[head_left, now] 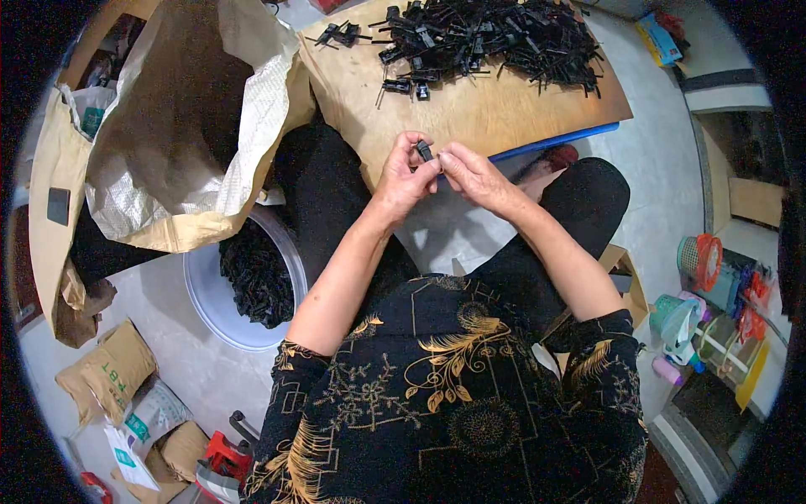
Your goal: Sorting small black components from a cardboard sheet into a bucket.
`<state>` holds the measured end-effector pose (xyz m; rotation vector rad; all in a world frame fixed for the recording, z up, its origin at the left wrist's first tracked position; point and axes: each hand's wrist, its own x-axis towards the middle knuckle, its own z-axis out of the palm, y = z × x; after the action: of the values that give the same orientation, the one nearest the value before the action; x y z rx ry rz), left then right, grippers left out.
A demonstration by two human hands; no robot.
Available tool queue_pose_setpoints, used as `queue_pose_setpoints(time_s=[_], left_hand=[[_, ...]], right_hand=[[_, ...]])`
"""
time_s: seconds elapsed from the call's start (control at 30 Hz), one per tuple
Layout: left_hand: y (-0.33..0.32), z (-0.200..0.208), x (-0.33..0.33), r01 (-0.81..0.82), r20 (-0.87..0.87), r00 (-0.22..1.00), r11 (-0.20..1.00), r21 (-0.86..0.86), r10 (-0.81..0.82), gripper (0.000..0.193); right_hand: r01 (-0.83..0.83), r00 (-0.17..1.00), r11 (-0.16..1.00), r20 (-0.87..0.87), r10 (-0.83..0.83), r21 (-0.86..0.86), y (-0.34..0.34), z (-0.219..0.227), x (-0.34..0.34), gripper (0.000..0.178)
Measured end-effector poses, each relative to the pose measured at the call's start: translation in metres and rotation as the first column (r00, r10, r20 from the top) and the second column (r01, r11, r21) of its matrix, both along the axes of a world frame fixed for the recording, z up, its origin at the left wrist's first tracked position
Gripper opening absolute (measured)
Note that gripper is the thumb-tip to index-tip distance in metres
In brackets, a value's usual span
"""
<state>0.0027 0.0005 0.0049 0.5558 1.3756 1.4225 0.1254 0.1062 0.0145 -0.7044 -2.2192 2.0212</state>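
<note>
My left hand [405, 175] is closed around a small black plastic part [424, 151], its thumb and fingers gripping the sides. Beside it, my right hand [475, 176] pinches with thumb and forefinger near the part's lower end. Whatever sits in that pinch is too small to make out. Both hands are held over my lap, at the near edge of a wooden board [361, 109]. On the board's far side lies a big heap of black plastic parts [478, 42] with thin sprues sticking out. A few loose pieces [342, 34] rest left of the heap.
A large open woven sack [277, 92] stands at the left. Below it, a white tub [201, 307] holds many black pieces [259, 281]. Filled paper bags [109, 370] lie at lower left, near a red object [225, 458]. Shelving with plastic baskets [672, 319] is at the right.
</note>
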Motion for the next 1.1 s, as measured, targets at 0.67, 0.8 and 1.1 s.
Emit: queue_pose_setpoints(time_s=[0.67,0.8,1.1], left_hand=[[0.010,-0.021,0.008,-0.113,-0.627,0.774,0.994,0.004,0.091,0.028],[0.010,-0.019,0.009,-0.116,-0.689,0.718,0.993,0.026,0.102,0.030],[0.011,-0.005,0.006,-0.169,-0.301,0.932,0.976,0.136,0.203,0.027]], right_hand=[[0.053,0.997,0.975,-0.073,-0.038,0.217,0.003,-0.034,-0.019,0.019],[0.101,0.991,0.951,-0.114,-0.070,0.293,0.000,-0.039,-0.018,0.019],[0.083,0.992,0.991,-0.090,-0.093,-0.105,0.007,-0.018,-0.009,0.019]])
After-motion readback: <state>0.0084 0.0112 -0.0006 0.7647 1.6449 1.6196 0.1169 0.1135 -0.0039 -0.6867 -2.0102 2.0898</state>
